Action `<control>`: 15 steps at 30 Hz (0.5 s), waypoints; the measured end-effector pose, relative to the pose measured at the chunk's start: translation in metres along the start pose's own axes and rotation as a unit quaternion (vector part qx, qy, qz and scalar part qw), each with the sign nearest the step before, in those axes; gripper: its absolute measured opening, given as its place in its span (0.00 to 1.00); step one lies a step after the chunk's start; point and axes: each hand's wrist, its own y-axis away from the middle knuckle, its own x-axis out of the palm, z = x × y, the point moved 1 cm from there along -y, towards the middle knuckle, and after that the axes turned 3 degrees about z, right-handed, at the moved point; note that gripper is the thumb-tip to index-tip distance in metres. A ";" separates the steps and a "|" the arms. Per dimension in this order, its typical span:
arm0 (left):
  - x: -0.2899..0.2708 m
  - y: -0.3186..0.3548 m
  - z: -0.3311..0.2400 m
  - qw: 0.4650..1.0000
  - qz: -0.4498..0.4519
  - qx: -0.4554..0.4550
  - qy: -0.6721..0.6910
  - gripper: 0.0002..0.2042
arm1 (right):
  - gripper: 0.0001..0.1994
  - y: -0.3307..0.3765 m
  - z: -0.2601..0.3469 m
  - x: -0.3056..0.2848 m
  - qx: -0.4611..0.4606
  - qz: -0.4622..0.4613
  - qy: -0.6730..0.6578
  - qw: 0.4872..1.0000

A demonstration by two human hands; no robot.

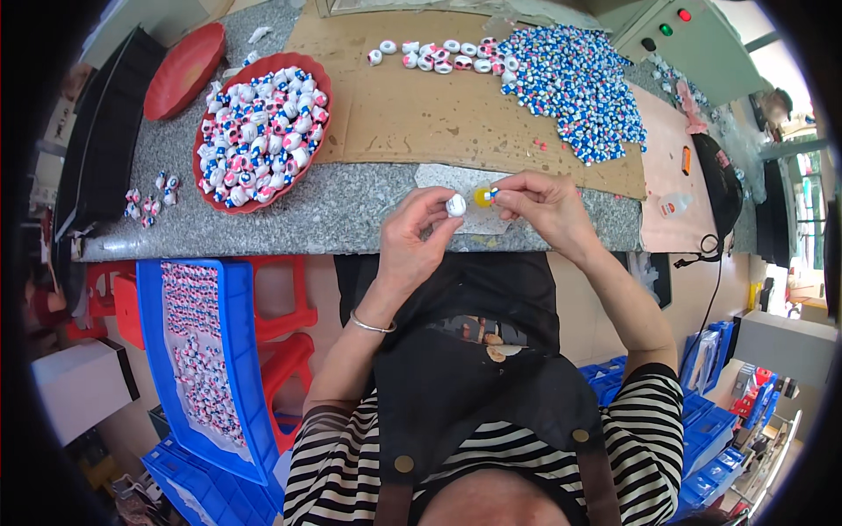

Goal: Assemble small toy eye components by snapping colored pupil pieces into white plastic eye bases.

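Between the thumb and fingers of my left hand (416,232) is a small white rounded piece (456,206). My right hand (548,210) pinches a tiny blue-and-white piece (493,194) beside a small round yellow thing (481,198). Both hands are over a pale speckled sheet (434,177) at the counter's front edge, a short gap between them. Beyond them on a brown cardboard sheet (395,114) lie a group of white rounded pieces with openings (452,46) and a large heap of tiny blue-and-white pieces (570,83).
At the left, a red scalloped bowl (327,131) is heaped with joined white, pink and blue pieces; an emptier red dish (180,74) lies behind it. A small bottle (674,205) and an orange tool (686,160) are at the right. Below stands a blue crate (156,333) of pieces.
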 end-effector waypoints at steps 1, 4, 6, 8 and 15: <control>0.003 -0.001 0.000 0.999 0.007 0.024 -0.042 0.14 | 0.07 0.000 -0.002 0.001 0.011 0.026 -0.072 0.997; 0.009 -0.003 -0.003 0.998 0.037 0.038 -0.013 0.15 | 0.06 0.006 0.004 0.003 0.022 0.054 -0.137 0.989; 0.008 -0.006 -0.012 0.993 0.108 0.023 0.032 0.15 | 0.04 0.013 0.008 0.002 -0.030 0.047 -0.066 0.996; 0.004 -0.008 -0.017 0.986 0.153 -0.018 0.066 0.14 | 0.04 0.018 0.019 0.000 -0.127 0.042 0.033 0.990; -0.002 -0.003 -0.021 0.963 0.185 -0.135 0.144 0.13 | 0.07 0.020 0.018 0.011 -0.254 0.023 0.130 0.958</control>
